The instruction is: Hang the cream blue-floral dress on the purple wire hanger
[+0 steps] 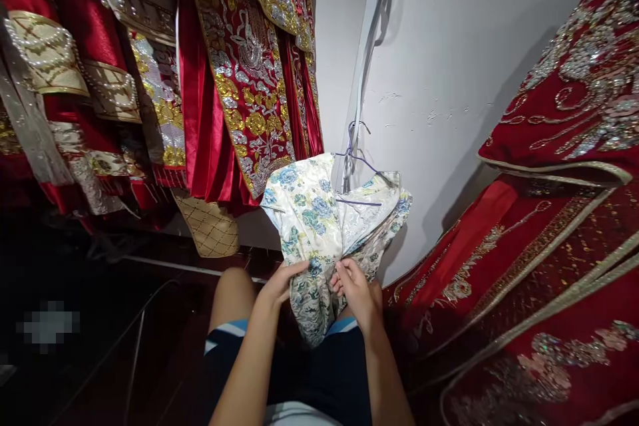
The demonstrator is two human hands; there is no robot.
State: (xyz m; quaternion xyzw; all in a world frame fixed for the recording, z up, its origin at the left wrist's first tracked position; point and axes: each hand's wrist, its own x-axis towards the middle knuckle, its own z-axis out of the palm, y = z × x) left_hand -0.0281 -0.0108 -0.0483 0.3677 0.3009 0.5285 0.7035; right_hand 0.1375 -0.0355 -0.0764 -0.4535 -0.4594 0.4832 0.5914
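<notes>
A cream dress with blue and green flowers point(312, 213) hangs by its shoulders from a thin purple wire hanger point(367, 163) in front of me. Its neckline gapes open on the right side, and its lower part falls toward my lap. My left hand point(283, 279) grips the left side of the dress at waist height, thumb on the front and the other fingers behind the cloth. At the base of the neckline, my right hand point(353, 283) pinches the fabric between thumb and forefinger, its other fingers curled.
Red garments with gold and silver embroidery point(249, 80) hang close together on the left. Another red beaded gown point(564, 213) spreads along the right. A white metal pole point(367, 46) runs up the pale wall point(449, 46) behind the hanger. My knees are just below the dress.
</notes>
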